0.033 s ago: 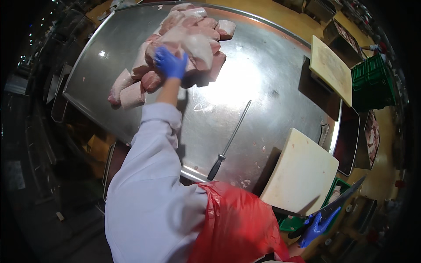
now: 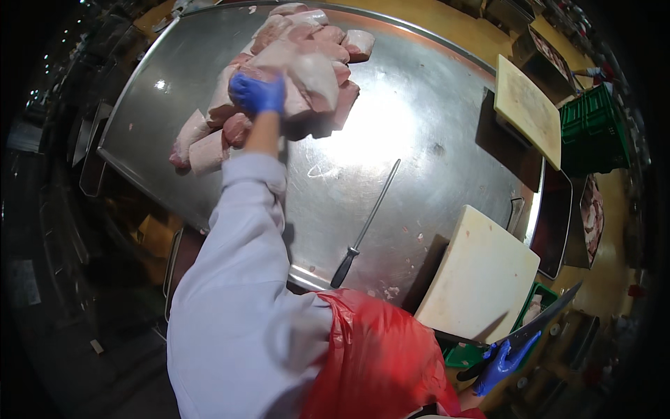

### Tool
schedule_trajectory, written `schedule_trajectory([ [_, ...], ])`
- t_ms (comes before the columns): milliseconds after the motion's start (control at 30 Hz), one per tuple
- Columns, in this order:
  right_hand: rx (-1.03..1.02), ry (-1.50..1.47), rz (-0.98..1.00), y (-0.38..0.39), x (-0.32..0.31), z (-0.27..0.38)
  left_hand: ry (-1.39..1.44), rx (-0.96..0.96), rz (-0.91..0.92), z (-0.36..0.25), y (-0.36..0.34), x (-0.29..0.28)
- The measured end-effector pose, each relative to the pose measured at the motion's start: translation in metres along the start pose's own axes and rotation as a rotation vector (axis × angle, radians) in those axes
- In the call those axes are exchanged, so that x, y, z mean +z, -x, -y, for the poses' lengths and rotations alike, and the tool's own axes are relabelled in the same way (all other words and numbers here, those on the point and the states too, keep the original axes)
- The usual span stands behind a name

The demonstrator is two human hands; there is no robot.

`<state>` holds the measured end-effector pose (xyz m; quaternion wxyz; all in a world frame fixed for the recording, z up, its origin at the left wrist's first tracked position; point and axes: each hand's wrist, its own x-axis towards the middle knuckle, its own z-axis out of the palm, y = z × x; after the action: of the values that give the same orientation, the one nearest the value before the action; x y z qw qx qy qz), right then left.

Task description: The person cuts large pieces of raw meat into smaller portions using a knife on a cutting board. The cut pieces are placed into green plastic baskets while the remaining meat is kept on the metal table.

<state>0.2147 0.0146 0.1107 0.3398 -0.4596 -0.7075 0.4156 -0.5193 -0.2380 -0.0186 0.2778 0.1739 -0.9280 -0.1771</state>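
Meat [image 2: 307, 70] lies heaped on the table [image 2: 433, 112]; the left hand [image 2: 257, 94] grips one cut, while the right hand [image 2: 506, 359], fingers closed round a knife [image 2: 541, 325], waits beside the board [image 2: 481, 279].

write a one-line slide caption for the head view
Left hand grips a meat piece on the steel table; right hand holds a knife.

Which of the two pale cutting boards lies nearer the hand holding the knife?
The larger white rectangular cutting board at the steel table's near right corner, just beside the blue-gloved right hand; the smaller yellowish cutting board lies at the far right edge.
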Motion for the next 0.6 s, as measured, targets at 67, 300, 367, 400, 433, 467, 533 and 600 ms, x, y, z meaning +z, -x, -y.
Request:
schedule_trajectory([
  [67, 0.026, -0.026, 0.027, 0.003, 0.021, 0.022, 0.390, -0.498, 0.607, 0.031, -0.061, -0.008],
  [300, 0.138, -0.072, -0.008, 0.021, 0.017, -0.006, 0.734, -0.749, 0.473, 0.067, -0.071, 0.070],
  [367, 0.107, -0.084, 0.007, 0.016, 0.009, -0.030, 1.087, -0.495, 0.715, 0.128, -0.089, 0.084],
  [400, 0.093, -0.090, 0.014, 0.015, 0.007, -0.034, 1.134, -0.553, 0.841, 0.146, -0.097, 0.088],
  [433, 0.076, -0.102, 0.032, 0.012, 0.006, -0.040, 1.357, -0.607, 0.930, 0.176, -0.091, 0.083],
  [467, 0.047, -0.094, 0.047, 0.007, 0.007, -0.043, 1.452, -0.611, 1.020, 0.201, -0.068, 0.077],
  [533, 0.016, -0.029, 0.028, 0.019, -0.008, -0.035, 1.471, -0.472, 1.320, 0.173, 0.029, 0.057],
  [600, -0.029, -0.008, -0.036, 0.032, -0.022, -0.027, 1.503, 0.043, 1.347, 0.076, 0.126, -0.040],
])
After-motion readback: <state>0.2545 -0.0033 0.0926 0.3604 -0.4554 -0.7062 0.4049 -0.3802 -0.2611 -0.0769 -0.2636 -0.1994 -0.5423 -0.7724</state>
